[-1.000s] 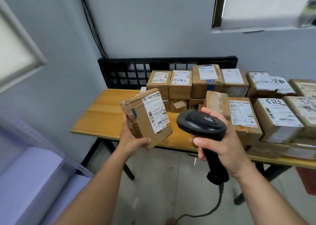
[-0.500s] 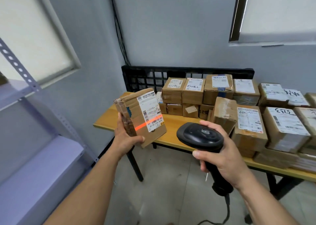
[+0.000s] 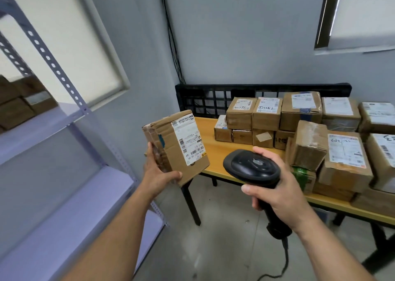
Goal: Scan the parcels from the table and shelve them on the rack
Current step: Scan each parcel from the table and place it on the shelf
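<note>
Near the middle of the view, a cardboard parcel [image 3: 171, 152] is held upright in the left hand [image 3: 158, 174], off the table [image 3: 208, 137] and just in front of its left end. The fingers are curled round the parcel's left side and the thumb is pressed against its lower edge. A white label [image 3: 190, 145] with barcodes is turned toward the camera. To the right, a black handheld scanner [image 3: 252, 167] is gripped by the right hand [image 3: 277, 195], whose fingers are wrapped round the handle, with the broad head uppermost; scanner and parcel are near each other but apart. A cable [image 3: 285, 259] is seen trailing from the handle down to the floor. Further right and far, many more labelled parcels [image 3: 303, 118] are stacked on the table, backed by a black grid panel [image 3: 203, 103] set against the wall. On the left, the rack [image 3: 64, 81] is seen with pale shelves and perforated posts, and a few brown boxes [image 3: 17, 107] are shown, blurred, on its upper shelf.
</note>
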Available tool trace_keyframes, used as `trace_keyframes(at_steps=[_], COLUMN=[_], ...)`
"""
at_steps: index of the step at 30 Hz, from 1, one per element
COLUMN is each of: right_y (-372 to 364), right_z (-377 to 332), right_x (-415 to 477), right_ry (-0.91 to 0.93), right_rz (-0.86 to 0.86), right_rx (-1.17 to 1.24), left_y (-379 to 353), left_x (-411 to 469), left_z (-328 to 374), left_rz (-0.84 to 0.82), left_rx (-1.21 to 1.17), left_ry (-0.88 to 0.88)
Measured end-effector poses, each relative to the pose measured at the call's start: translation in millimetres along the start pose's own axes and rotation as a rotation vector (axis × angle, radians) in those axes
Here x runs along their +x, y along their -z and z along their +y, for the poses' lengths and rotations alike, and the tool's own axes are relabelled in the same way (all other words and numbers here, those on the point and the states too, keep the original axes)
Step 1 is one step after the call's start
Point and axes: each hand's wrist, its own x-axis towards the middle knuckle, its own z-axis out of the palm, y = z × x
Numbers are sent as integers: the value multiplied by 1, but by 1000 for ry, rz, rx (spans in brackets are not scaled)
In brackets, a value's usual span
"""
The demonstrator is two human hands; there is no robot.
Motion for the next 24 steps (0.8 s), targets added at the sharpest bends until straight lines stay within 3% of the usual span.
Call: trace_keyframes(at_steps=[7,24], right_y=[-74,-355], right_z=[-7,14], right_x=[6,-14], right_ry=[53,66], right_rz=[-51,-224], right_rx=[-24,36], left_y=[71,302], left_x=[-6,-63], left_z=[-23,-134], left_rz=[56,215], left_rx=[-66,-54], left_ry=[-30,-1])
